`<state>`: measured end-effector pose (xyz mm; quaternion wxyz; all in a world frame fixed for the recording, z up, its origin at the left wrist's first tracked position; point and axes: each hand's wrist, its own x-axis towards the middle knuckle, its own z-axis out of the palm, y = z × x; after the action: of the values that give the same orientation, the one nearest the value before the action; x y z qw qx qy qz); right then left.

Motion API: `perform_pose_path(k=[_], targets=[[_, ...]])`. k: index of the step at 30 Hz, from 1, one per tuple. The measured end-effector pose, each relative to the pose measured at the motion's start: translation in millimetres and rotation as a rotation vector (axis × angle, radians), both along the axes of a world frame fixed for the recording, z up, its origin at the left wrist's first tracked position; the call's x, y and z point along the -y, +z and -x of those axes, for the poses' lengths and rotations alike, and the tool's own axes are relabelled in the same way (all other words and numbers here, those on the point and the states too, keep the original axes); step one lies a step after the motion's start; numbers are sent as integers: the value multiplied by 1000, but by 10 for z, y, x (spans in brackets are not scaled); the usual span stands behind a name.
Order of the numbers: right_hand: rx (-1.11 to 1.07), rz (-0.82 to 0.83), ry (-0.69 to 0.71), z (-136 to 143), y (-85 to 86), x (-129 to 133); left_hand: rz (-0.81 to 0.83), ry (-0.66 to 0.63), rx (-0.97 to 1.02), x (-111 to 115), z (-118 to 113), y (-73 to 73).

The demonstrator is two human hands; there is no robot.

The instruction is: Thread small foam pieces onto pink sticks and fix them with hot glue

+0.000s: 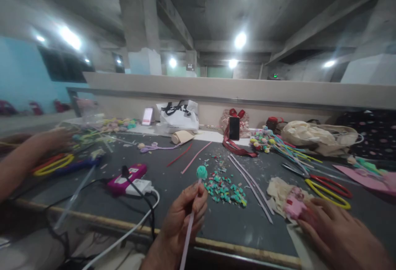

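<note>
My left hand (187, 212), at the front middle of the table, is closed around a pale lilac pipe cleaner (189, 230) held upright. A round, fluffy green ball (202, 172) tops the stem above my fingertips. Off to the right, my right hand (337, 228) has its fingers closed at a small pink object (294, 206) with a red patch, whose kind I cannot make out. Beneath that object lies crumpled cream cloth (275, 191). Green trimmings (227, 191) are scattered between my two hands.
Scissors with red and yellow handles (329, 191) lie beyond my right hand. A magenta power strip (128, 179) with cables sits left. A phone (234, 128) stands at the back. Another person's hand (58, 140) works at far left. Two lilac pipe cleaners (249, 183) lie right of the trimmings.
</note>
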<state>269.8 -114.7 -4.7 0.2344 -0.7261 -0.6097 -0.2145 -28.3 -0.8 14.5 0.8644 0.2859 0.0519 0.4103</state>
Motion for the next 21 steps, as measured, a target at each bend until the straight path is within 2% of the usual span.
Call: perform_pose_path(k=[2, 4, 6, 7, 8, 10, 13, 17, 21], targets=[[-128, -30, 157, 368, 63, 19, 0, -24, -42, 34, -49, -6], [-419, -18, 412, 812, 99, -20, 0, -57, -101, 99, -120, -19], [-679, 121, 703, 1221, 102, -120, 16, -68, -158, 182, -189, -37], [-727, 189, 794, 1382, 95, -179, 30, -58, -181, 222, -213, -46], [-756, 212, 815, 1507, 86, -234, 37, -50, -204, 256, -226, -51], [-785, 250, 771, 1648, 67, -309, 25, -72, -243, 298, -216, -49], [-746, 305, 690, 1629, 60, -332, 13, -92, -276, 289, -121, -7], [-619, 289, 624, 1305, 143, -371, 62, 12, -290, 181, 57, 70], [-517, 189, 455, 861, 317, -592, 77, 78, -290, 46, 148, 86]])
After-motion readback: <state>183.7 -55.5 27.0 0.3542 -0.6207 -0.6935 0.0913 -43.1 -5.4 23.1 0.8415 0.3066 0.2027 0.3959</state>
